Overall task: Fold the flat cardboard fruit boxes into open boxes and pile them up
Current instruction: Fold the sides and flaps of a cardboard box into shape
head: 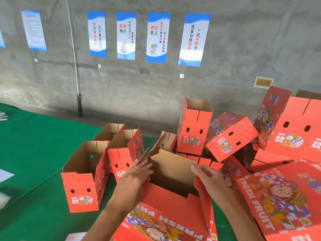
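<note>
Fruit box half-open, left hand flat-fingered, right hand pinching a flap; careless pushing could crease it.

open green desk to the left offers free passage. folded boxes stand in a cluster at centre left. a tumbled pile of boxes blocks the right side and rear. the box being folded fills the near centre.
</note>
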The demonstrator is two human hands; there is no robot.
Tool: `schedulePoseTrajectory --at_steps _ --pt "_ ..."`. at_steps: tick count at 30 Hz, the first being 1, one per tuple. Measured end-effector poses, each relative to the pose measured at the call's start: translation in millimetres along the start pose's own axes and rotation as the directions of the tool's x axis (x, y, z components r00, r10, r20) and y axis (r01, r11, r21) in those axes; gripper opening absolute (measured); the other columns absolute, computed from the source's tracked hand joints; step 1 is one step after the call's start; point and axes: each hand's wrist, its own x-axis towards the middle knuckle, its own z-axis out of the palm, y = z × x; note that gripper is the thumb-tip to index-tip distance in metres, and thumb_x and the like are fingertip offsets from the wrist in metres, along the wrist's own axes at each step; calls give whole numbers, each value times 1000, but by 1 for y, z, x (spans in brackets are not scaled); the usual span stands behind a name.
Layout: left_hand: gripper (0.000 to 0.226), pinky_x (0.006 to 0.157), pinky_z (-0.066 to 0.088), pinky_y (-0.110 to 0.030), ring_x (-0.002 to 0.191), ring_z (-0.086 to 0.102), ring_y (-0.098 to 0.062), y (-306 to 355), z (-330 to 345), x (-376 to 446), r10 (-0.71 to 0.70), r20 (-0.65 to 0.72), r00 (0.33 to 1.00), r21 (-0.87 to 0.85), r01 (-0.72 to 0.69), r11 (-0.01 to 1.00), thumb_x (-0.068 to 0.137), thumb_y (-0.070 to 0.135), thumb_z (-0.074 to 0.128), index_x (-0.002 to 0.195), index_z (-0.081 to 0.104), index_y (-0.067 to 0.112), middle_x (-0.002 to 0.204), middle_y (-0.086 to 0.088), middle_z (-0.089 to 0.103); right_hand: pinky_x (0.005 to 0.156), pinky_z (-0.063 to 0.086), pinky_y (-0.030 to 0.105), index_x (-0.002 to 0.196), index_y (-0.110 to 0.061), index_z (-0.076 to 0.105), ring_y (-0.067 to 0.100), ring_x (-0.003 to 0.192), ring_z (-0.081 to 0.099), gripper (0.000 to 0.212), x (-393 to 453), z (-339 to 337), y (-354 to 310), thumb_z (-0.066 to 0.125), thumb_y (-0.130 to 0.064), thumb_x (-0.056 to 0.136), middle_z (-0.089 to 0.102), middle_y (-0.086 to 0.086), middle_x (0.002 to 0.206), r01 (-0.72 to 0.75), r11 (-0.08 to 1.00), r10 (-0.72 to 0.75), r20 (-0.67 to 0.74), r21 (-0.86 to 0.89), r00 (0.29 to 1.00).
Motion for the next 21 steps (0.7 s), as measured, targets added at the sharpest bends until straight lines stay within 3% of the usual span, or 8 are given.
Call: schedulePoseTrajectory --at_steps 3,5,8,10,11,16,18,21 --pt "51 112 46 -48 130 60 -17 -2 0 -3 103 9 995 -75 -102 992 64 -21 75 101 79 14 124 0 73 53 27 28 57 -18 40 9 51 35 60 20 -4 6 69 -59 91 33 -7 54 7 984 -18 -59 -176 998" --pt "44 111 46 -38 123 64 -10 0 1 -7 132 27 991 -203 -124 971 71 -19 73 97 79 17 118 7 75 56 27 34 59 -20 38 8 51 34 57 24 -3 12 66 -57 92 34 -8 54 43 964 -75 -111 -264 991" --pt "38 90 48 -13 105 66 -3 13 3 -13 12 65 998 -370 13 929 78 -14 61 92 72 20 104 19 69 60 37 25 85 -33 51 0 70 57 27 20 6 20 58 -55 98 58 -15 71 94 877 -204 -187 -472 961" --pt "35 77 47 -18 94 59 -4 20 4 -12 -67 73 995 -393 90 915 80 -5 53 94 59 26 98 19 59 66 37 20 108 -43 50 -9 82 55 14 17 10 21 57 -52 99 60 -27 87 118 862 -221 -156 -494 963" --pt "34 76 46 -23 90 56 -4 20 5 -10 -109 70 992 -403 128 906 81 -1 51 97 54 29 96 18 55 71 38 22 117 -47 49 -12 87 52 20 17 11 20 59 -49 100 59 -32 93 134 858 -226 -130 -495 965" --pt "32 95 43 -33 107 54 -14 22 12 5 -236 1 972 -401 217 890 91 2 53 117 51 22 112 9 51 80 43 16 126 -41 55 -7 104 61 33 12 2 27 67 -26 99 61 -37 104 231 853 -268 -12 -468 963" --pt "40 97 37 -31 110 54 -21 27 17 5 -198 -127 972 -226 166 960 85 4 59 120 51 22 122 10 49 77 48 18 116 -45 50 -10 92 63 29 13 -3 31 67 -30 98 64 -35 95 218 850 -228 38 -479 973" --pt "76 124 14 -39 148 31 -30 29 23 4 -318 -230 920 -124 296 947 79 18 65 149 36 17 158 -5 33 66 42 16 118 -54 37 -5 78 59 38 11 -3 36 66 -39 97 60 -26 89 181 819 -137 122 -544 983"
